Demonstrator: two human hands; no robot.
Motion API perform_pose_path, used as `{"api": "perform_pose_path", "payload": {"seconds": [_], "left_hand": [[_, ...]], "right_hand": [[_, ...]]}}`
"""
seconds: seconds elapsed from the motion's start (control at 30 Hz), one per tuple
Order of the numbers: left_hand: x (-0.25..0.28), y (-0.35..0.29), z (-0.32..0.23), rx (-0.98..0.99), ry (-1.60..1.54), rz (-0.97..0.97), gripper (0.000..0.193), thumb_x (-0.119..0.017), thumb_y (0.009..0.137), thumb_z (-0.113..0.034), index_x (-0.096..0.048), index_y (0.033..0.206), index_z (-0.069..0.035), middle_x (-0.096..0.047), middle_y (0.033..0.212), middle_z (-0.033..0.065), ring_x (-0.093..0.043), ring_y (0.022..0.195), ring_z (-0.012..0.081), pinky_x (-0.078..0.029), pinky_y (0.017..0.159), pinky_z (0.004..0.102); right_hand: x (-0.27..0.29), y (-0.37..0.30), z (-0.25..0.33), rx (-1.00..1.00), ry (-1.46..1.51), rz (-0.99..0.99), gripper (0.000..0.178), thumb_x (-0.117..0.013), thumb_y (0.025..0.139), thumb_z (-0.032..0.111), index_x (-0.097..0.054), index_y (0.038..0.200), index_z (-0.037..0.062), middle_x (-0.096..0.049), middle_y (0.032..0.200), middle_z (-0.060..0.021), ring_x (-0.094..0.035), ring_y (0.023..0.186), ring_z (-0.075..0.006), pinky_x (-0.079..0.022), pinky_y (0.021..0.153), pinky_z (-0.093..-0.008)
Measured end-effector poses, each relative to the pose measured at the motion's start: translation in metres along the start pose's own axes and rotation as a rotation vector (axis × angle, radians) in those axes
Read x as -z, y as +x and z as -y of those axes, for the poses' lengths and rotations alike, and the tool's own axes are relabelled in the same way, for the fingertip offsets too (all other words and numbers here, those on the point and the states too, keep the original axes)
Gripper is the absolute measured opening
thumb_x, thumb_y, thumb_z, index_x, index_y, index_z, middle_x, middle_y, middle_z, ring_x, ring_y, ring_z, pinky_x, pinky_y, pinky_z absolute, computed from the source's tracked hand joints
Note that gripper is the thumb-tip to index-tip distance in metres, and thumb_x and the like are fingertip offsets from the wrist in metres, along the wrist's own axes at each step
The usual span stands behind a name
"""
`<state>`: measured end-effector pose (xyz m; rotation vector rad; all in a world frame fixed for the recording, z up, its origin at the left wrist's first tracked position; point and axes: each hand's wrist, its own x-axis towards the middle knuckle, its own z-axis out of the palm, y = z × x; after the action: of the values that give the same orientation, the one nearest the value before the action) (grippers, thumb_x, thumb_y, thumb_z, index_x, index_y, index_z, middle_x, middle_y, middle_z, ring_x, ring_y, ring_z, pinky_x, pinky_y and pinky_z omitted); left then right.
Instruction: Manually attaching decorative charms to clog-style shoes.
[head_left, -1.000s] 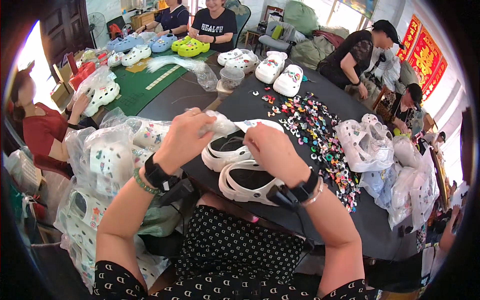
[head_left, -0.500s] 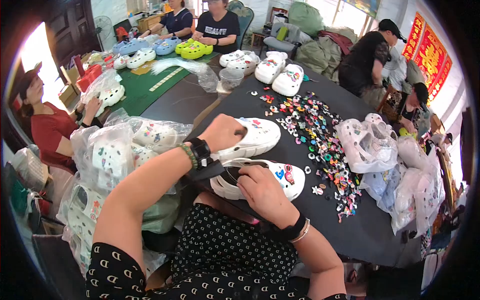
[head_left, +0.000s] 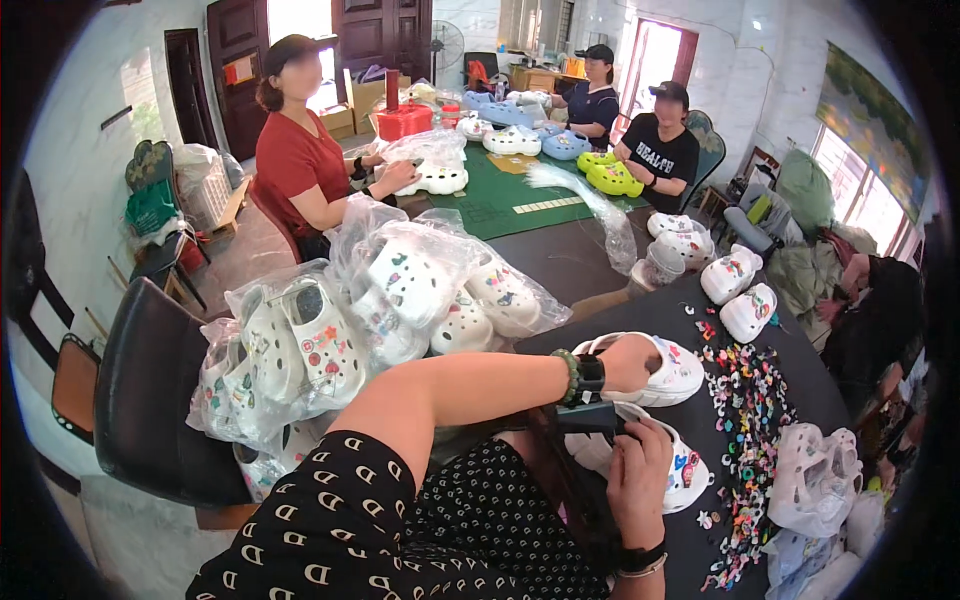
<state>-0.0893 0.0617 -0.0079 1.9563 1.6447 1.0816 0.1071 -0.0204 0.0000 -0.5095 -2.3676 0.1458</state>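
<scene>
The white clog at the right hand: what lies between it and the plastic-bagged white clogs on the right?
Scattered small multicoloured charms lie there on the black tabletop, in the head view.

Head-worn fisheye, the left of a side-by-side pair, looking forward and down across the table (head_left: 655,315).
The view is set at the wearer's head height, above their own lap (head_left: 490,520) at the lower edge, with the forearms entering low in the frame; the left hand (head_left: 630,362) and right hand (head_left: 640,470), near the lens, fall right of centre, while bagged shoes (head_left: 410,280) fill the middle. It reaches far past the table, taking in a dark door (head_left: 235,110) at upper left and a bright window (head_left: 870,205) at upper right, leaning outward as straight edges bend toward the round black rim.
</scene>
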Motion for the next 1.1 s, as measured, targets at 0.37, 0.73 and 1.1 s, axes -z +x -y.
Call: {"api": "perform_pose_path", "payload": {"seconds": [0.37, 0.73, 1.1], "left_hand": [[0.005, -0.021, -0.014, -0.09, 0.275, -0.164, 0.021, -0.064, 0.08, -0.011, -0.055, 0.096, 0.0, -0.055, 0.094, 0.0178, -0.058, 0.089, 0.0348, -0.048, 0.076, 0.0424], [0.042, -0.077, -0.047, -0.23, -0.005, -0.107, 0.027, -0.068, 0.08, -0.018, -0.059, 0.1, -0.001, -0.061, 0.09, 0.0164, -0.06, 0.088, 0.0348, -0.048, 0.078, 0.0427], [0.093, -0.096, -0.054, -0.065, -0.116, -0.176, 0.022, -0.062, 0.085, -0.015, -0.063, 0.1, 0.002, -0.066, 0.091, 0.0168, -0.065, 0.083, 0.0268, -0.052, 0.072, 0.0363]], "right_hand": [[-0.002, -0.002, -0.001, -0.014, -0.055, -0.001, 0.019, -0.061, 0.076, -0.001, -0.059, 0.095, 0.0, -0.058, 0.107, -0.0149, -0.052, 0.11, -0.0381, -0.04, 0.094, -0.0482], [-0.021, 0.009, 0.049, 0.065, 0.071, 0.08, 0.029, -0.063, 0.075, 0.0, -0.056, 0.103, -0.0008, -0.053, 0.115, -0.0176, -0.048, 0.114, -0.0406, -0.038, 0.095, -0.0513], [0.001, 0.009, 0.064, 0.133, -0.104, -0.057, 0.038, -0.06, 0.088, 0.007, -0.051, 0.124, -0.0014, -0.049, 0.125, -0.0257, -0.049, 0.114, -0.0412, -0.044, 0.093, -0.0495]]}}
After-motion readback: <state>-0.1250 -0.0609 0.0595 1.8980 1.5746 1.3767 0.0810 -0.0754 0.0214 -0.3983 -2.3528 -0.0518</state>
